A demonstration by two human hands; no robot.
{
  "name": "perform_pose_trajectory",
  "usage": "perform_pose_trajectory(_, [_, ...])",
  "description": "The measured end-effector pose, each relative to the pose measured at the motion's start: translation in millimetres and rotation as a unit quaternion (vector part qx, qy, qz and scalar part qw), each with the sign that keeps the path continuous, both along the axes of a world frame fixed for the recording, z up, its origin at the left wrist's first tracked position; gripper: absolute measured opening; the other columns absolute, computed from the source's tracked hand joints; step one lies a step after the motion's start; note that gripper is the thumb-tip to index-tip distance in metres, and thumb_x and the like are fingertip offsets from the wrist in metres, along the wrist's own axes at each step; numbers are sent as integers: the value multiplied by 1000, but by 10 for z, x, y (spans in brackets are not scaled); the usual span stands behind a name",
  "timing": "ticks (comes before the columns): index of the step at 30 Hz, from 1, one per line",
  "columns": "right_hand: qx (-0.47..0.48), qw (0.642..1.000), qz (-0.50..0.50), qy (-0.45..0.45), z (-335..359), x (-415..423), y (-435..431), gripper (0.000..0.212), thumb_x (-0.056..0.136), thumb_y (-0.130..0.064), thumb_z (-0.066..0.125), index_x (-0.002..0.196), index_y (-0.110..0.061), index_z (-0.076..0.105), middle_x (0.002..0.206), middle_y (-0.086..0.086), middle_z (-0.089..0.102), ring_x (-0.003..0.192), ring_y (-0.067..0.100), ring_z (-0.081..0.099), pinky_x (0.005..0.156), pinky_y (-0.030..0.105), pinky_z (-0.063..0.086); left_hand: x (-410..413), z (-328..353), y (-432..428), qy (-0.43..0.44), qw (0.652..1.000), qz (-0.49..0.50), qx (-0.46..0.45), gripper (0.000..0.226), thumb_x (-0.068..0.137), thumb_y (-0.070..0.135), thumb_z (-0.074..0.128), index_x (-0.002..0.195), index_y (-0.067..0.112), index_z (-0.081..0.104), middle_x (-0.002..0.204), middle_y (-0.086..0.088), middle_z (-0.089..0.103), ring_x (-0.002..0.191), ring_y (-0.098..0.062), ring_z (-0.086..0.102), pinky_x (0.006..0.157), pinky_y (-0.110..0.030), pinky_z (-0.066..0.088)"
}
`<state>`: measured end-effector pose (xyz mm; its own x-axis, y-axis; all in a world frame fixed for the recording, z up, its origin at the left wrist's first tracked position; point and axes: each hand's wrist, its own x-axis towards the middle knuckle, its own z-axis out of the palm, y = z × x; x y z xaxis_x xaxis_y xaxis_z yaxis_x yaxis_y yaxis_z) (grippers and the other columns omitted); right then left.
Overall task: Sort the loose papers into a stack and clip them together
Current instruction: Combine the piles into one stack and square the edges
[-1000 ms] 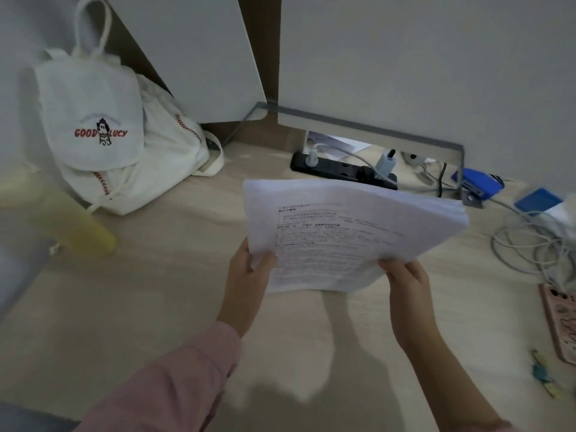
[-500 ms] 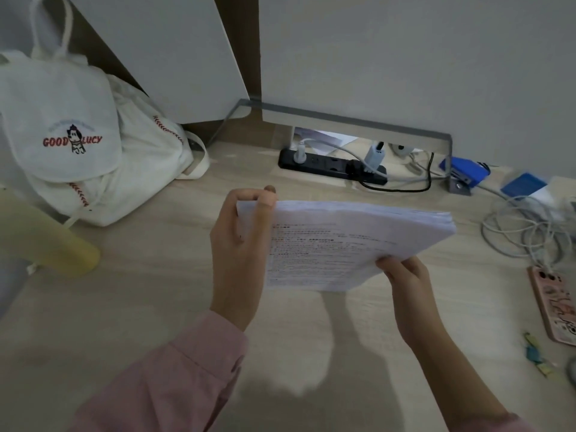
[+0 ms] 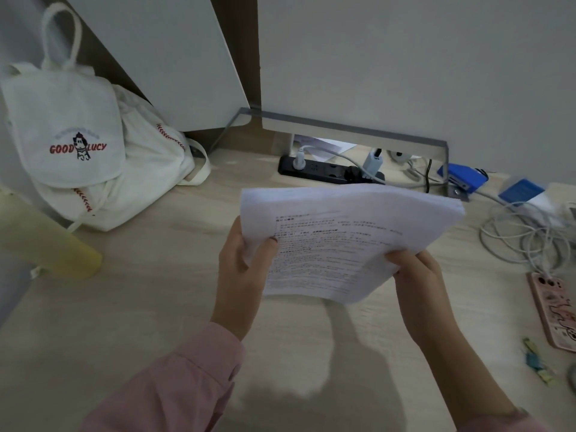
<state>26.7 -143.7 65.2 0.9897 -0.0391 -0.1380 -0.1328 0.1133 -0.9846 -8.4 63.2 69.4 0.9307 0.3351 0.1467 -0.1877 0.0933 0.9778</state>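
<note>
Head view. The stack of papers [image 3: 349, 241] is held in the air above the middle of the tabletop [image 3: 149, 294], printed face up and tilted toward the viewer, touching nothing but the two hands. The left hand [image 3: 243, 269] grips the left edge, its thumb lying on the top sheet and its fingers hidden behind. The right hand [image 3: 417, 275] grips the near right corner with its fingers curled on it. A two-sided hold of this kind probably serves to square the sheets, since the edges at the far right look close to flush though slightly fanned. No clip is on the stack, so the clipping step is judged not yet done.

A small green and yellow item [image 3: 534, 363] lies on the near right of the tabletop, well apart from the stack. It may be a clip, but it is too small to tell. Beside it lies a pink phone [image 3: 553, 313], with coiled cables [image 3: 523, 241] farther back. A black power strip [image 3: 327, 169] lies at the far edge and a white bag [image 3: 81, 151] leans at the far left.
</note>
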Motion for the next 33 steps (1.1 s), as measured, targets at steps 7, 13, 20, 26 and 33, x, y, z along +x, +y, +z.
perform_pose_trajectory(7, [-19,999,6,36,-209,-25,-32,32,83,7,41,88,-13,66,95,4,64,97,21,55,86,37,41,-16,-172,-50,61,998,2,-1,23,73,8,48,87,22,60,75,19,70,72,8,62,63,-9,47])
perform_pose_trajectory(13, [-14,999,17,34,-237,-63,-49,31,83,6,41,83,-12,66,89,5,64,92,19,55,84,34,41,-92,-208,-40,55,998,9,-6,23,75,8,48,89,22,61,76,20,71,72,8,62,63,-8,46])
perform_pose_trajectory(20, [-22,998,14,55,-258,-86,-50,32,84,5,42,79,-15,66,83,-3,66,90,17,57,82,32,43,-90,213,82,-12,997,-15,75,21,75,34,55,94,25,55,84,21,63,81,2,60,69,-10,46])
perform_pose_trajectory(26, [-40,998,11,52,-203,-109,-47,27,85,5,42,84,-11,64,89,6,64,90,22,55,81,36,41,141,884,-3,-70,788,-59,609,40,85,58,43,104,26,57,96,12,62,86,-6,54,77,-19,35])
perform_pose_trajectory(33, [-46,998,4,49,-228,-135,-38,27,84,4,43,85,-11,66,89,6,66,90,23,56,82,40,40,349,859,-378,-52,684,-168,708,33,96,40,36,117,16,46,112,-2,59,97,-19,53,75,-32,39])
